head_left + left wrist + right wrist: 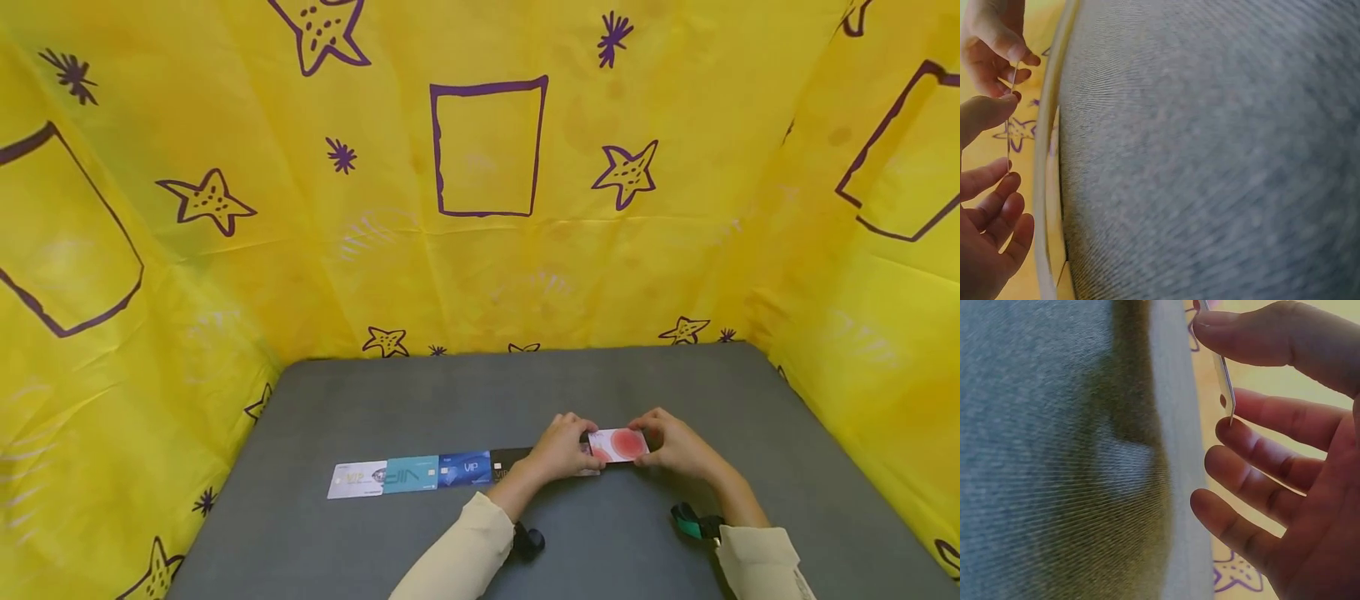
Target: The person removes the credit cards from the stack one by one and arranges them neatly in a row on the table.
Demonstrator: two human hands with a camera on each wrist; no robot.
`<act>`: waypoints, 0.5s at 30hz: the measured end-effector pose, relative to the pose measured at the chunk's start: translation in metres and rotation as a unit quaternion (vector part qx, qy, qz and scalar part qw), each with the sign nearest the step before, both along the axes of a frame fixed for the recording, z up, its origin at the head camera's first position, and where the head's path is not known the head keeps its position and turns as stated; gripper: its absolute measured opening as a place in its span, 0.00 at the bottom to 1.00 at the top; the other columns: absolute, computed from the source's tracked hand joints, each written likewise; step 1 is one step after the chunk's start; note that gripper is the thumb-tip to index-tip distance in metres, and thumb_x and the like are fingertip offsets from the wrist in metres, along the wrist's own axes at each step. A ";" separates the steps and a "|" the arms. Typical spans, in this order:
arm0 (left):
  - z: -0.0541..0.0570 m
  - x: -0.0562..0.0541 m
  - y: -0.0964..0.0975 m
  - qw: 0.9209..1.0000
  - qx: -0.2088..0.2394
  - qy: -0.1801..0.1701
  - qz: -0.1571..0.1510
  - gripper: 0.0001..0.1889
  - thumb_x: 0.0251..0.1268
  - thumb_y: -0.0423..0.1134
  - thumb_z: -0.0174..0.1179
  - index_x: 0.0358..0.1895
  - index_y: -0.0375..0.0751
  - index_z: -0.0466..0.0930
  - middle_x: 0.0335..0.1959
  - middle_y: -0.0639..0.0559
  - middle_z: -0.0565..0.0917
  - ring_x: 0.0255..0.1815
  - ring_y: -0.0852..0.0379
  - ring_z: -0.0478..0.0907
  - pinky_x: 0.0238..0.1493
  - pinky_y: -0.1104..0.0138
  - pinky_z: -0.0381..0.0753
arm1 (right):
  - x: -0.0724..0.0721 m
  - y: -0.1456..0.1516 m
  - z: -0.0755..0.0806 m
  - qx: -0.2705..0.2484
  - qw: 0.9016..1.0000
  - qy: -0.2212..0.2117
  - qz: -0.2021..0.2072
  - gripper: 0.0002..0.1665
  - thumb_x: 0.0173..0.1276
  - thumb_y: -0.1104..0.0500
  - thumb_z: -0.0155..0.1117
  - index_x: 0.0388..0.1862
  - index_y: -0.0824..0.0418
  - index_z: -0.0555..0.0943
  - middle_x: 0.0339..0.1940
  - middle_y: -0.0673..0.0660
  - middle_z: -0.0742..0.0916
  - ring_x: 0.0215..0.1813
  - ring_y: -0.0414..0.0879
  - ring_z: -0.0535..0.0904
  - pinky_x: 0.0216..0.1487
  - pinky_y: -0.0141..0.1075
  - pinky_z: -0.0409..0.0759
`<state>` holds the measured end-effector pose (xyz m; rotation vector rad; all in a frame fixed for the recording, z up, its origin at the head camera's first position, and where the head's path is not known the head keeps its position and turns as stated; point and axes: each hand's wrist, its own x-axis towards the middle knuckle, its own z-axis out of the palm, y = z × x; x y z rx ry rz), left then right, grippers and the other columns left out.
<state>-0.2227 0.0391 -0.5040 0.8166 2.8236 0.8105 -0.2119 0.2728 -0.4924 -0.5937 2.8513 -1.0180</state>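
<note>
My left hand (557,450) and right hand (681,447) pinch a white card with red circles (621,445) between them, one at each end. Both wrist views catch this card (1226,390) edge-on, raised off the table. To its left runs a row of cards: a white VIP card (352,480), a teal card (412,473), a blue VIP card (465,468) and a black card (510,460), which the left hand and wrist partly cover. Another pale card (590,472) shows only in part beneath the left fingers.
The cards lie on a dark grey tabletop (420,408) with rounded far corners. Yellow cloth walls (480,275) with purple stars and frames enclose it at the back and sides. Dark straps (528,542) hang at both wrists, below cream sleeves.
</note>
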 end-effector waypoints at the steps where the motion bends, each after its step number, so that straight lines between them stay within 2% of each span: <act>1: -0.002 0.000 0.001 1.000 -0.003 0.002 -0.002 0.27 0.50 0.50 0.73 0.55 0.46 0.81 0.47 0.51 0.80 0.47 0.59 0.71 0.47 0.71 0.72 | 0.001 0.001 -0.001 0.000 1.000 0.000 0.001 0.28 0.47 0.57 0.79 0.48 0.65 0.82 0.43 0.57 0.79 0.38 0.45 0.70 0.35 0.31 0.70; 9: -0.007 0.001 0.007 1.000 -0.013 0.022 0.005 0.26 0.48 0.50 0.74 0.53 0.47 0.83 0.45 0.53 0.80 0.45 0.59 0.71 0.44 0.72 0.71 | 0.003 0.003 -0.005 0.002 1.000 0.004 0.003 0.29 0.47 0.57 0.79 0.48 0.66 0.82 0.43 0.56 0.79 0.40 0.46 0.72 0.38 0.33 0.72; 15: -0.005 0.000 0.011 1.000 -0.019 0.015 0.012 0.26 0.46 0.50 0.75 0.51 0.47 0.84 0.43 0.54 0.80 0.42 0.61 0.70 0.41 0.72 0.69 | 0.002 0.003 -0.007 0.011 1.000 0.000 -0.004 0.29 0.46 0.58 0.79 0.47 0.67 0.82 0.43 0.56 0.79 0.41 0.47 0.73 0.41 0.35 0.73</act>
